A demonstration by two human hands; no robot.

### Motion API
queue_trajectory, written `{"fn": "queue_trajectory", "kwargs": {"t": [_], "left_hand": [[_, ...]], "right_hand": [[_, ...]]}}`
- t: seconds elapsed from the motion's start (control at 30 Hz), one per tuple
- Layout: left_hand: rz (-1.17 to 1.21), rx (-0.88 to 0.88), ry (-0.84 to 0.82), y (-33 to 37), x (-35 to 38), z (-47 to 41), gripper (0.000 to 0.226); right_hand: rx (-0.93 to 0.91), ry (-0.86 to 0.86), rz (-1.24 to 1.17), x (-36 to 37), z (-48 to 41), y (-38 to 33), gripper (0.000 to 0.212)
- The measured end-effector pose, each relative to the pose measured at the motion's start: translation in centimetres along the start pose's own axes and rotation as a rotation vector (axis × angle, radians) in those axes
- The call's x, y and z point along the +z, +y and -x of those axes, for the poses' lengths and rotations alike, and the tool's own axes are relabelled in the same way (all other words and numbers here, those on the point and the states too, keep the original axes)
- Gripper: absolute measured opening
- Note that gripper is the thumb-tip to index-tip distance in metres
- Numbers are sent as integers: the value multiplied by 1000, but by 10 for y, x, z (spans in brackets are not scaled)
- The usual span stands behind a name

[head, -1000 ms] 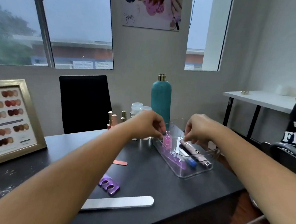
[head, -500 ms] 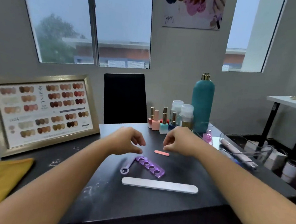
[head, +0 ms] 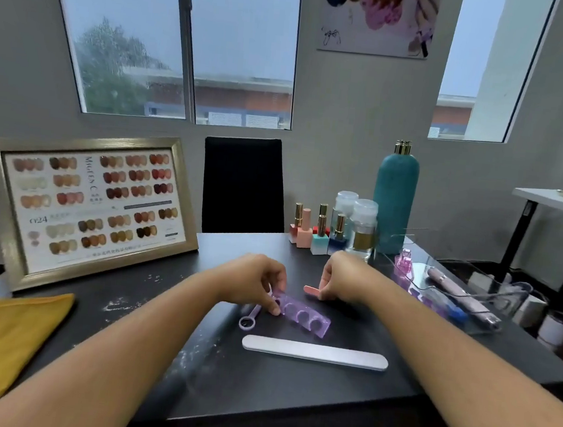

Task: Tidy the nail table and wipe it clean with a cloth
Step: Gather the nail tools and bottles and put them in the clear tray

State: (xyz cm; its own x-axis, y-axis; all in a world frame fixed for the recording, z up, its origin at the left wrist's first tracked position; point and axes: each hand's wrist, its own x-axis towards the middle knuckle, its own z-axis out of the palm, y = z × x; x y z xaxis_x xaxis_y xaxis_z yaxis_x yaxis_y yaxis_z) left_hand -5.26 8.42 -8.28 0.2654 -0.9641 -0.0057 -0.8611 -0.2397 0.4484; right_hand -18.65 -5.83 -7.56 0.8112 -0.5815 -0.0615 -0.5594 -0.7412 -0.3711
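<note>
Swatch frame (head: 91,208): reads "MiGEN C".
Clear tray (head: 516,291): by teal bottle (head: 394,203), holds nail drill (head: 461,296).
Left hand (head: 253,279): pinches toe separator (head: 304,315).
Right hand (head: 346,274): pinches pink file (head: 310,290).

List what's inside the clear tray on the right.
Pink bottle, pink pen-shaped tool, purple pieces, a blue item. Right forearm covers the near-left edge of the clear tray.
</note>
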Motion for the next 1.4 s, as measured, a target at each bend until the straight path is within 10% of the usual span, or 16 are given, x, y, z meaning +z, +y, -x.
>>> {"fn": "queue_trajectory", "kwargs": {"t": [0.43,1.1,1.4], "left_hand": [[654,157,326,50,-42,-44,16],[376,275,36,122,27,-171,19],[356,256,234,114,11,-145,28]], "right_hand": [[29,389,-280,-123,41,71,14],[275,227,138,-103,9,144,23],[190,389,33,-109,23,134,4]]}}
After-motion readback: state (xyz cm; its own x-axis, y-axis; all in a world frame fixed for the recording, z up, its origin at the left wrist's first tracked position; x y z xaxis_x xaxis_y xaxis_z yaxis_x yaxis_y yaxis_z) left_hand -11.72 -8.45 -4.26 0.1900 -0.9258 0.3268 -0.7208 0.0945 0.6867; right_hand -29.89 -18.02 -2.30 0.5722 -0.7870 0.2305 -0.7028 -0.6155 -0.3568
